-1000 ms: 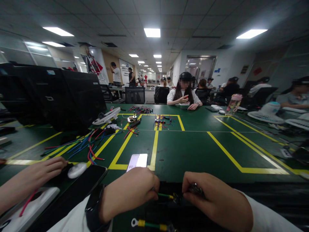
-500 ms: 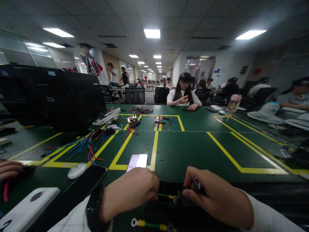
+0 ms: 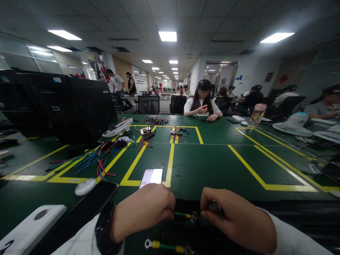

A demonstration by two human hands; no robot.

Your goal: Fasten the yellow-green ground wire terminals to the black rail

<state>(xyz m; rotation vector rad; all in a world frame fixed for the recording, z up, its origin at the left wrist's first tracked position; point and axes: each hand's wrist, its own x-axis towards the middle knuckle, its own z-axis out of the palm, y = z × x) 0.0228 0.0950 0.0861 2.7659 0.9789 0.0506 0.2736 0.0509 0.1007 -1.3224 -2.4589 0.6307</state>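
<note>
My left hand, with a dark band at the wrist, is closed in a pinch on a thin green wire. The wire runs right to a yellow sleeve and a small metal piece beside my right fingertips. My right hand is closed around a dark, shiny metal object, mostly hidden by the fingers; its kind I cannot make out. Below both hands lies a second green wire with yellow sleeves and a ring terminal at its left end.
Left of my hands lie a phone showing a timer, a dark phone-like slab, a white device and a white disc. Loose red and blue wires spread farther back. Across the green table sits a person.
My right hand has shifted slightly, its index finger lower around the metal object. Another person's hand at the left edge has gone out of view. My left hand keeps its pinch.
</note>
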